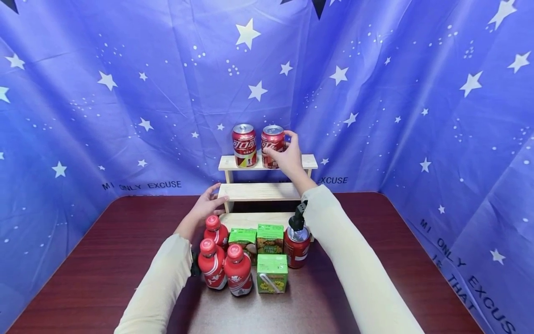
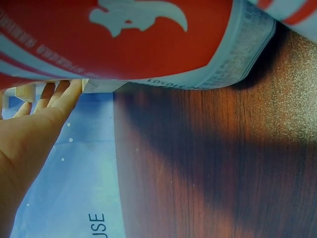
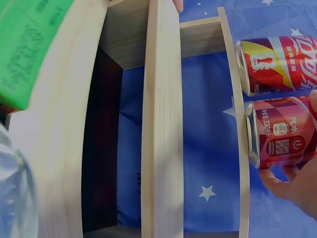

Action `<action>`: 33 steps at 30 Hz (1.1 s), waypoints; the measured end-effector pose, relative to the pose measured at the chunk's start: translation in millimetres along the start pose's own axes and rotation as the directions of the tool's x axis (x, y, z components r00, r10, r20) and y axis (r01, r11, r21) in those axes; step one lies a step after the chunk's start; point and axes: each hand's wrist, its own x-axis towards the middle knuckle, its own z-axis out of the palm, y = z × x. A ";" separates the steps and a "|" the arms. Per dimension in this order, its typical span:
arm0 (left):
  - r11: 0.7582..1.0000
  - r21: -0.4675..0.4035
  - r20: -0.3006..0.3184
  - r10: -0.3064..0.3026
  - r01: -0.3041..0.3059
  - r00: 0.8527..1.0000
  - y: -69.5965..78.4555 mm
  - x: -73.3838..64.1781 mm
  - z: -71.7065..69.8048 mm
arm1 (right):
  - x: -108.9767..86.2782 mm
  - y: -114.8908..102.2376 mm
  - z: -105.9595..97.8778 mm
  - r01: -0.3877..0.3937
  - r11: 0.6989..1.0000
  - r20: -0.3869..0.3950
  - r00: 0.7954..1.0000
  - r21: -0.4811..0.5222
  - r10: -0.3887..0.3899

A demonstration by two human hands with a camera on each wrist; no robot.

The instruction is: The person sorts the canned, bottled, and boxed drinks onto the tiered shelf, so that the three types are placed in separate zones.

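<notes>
On the top step of a three-tier wooden stand (image 1: 267,191), my right hand (image 1: 290,157) grips a red soda can (image 1: 273,144), thumb in front and fingers round its right side. The can stands upright, its base right at the board in the right wrist view. Just left of it is a second red soda can (image 1: 244,146) with a yellow patch. My left hand (image 1: 206,204) holds the left end of the middle step, thumb at the front and a finger along the back. In the left wrist view, a red bottle (image 2: 148,39) partly hides those fingers (image 2: 64,101).
Three red bottles (image 1: 239,273) cluster at the stand's front left. Beside them are three green drink boxes (image 1: 272,273), the front one with a straw. A third soda can (image 1: 297,248) stands under my right forearm. A blue starry curtain (image 1: 167,116) hangs behind the dark wooden table (image 1: 125,241).
</notes>
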 end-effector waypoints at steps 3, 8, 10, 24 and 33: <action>1.000 -0.004 -0.001 -0.003 0.003 1.000 0.7 -0.4 0.7 | 1.6 0.2 1.1 -0.005 1.000 -0.010 1.000 -0.010 0.005; 1.000 -0.003 -0.011 -0.003 0.003 1.000 2.0 0.2 1.3 | 4.3 0.6 4.2 0.009 1.000 -0.008 1.000 0.011 -0.008; 1.000 -0.008 -0.008 -0.004 0.004 1.000 1.3 1.2 1.7 | 5.7 1.3 5.1 0.009 1.000 -0.006 1.000 0.023 -0.008; 1.000 0.007 -0.017 -0.010 0.010 1.000 1.1 -1.4 1.3 | 8.5 3.5 7.4 0.019 0.999 0.039 0.999 0.050 -0.021; 1.000 0.007 -0.014 -0.003 0.003 1.000 1.1 -1.2 0.8 | 6.9 2.7 -1.3 0.028 0.999 0.099 0.995 0.024 -0.030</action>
